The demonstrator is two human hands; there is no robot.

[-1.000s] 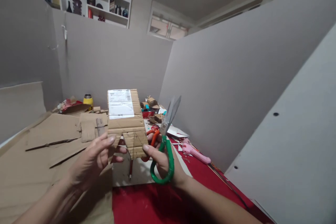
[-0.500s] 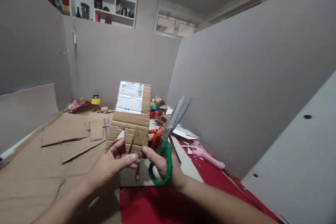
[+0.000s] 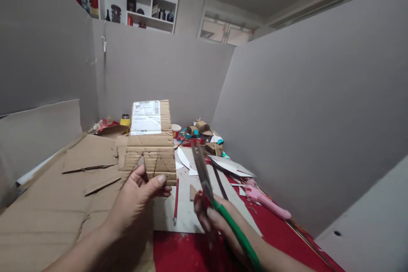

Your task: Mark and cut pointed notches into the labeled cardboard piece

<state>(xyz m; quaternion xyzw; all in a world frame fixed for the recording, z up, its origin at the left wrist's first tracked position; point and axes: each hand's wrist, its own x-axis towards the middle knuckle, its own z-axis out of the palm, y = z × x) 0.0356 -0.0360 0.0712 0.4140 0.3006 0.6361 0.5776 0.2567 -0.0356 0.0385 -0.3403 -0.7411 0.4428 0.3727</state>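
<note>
Pinched by its lower edge, a piece of corrugated cardboard (image 3: 149, 142) is held up in my left hand (image 3: 143, 189). It bears a white printed label, pencilled slanting lines near the bottom and a notch cut at its lower left. My right hand (image 3: 219, 221) is wrapped round a pair of scissors (image 3: 205, 174) with green and red handles. The blades point up and away, apart from the cardboard and slightly blurred. A red pencil (image 3: 176, 202) lies between the hands on a white board (image 3: 165, 216).
Large cardboard sheets (image 3: 47, 229) cover the left side. A pink glue gun (image 3: 267, 202) lies on the red cloth (image 3: 181, 250) at right. Behind are paper scraps, a paper cup (image 3: 176, 130) and a yellow jar (image 3: 125, 121). Grey partitions (image 3: 159, 68) stand around.
My right hand has let go of the cardboard and moved right and down, with the scissors turned in its grip. My left hand still holds the cardboard. The view has shifted slightly.
</note>
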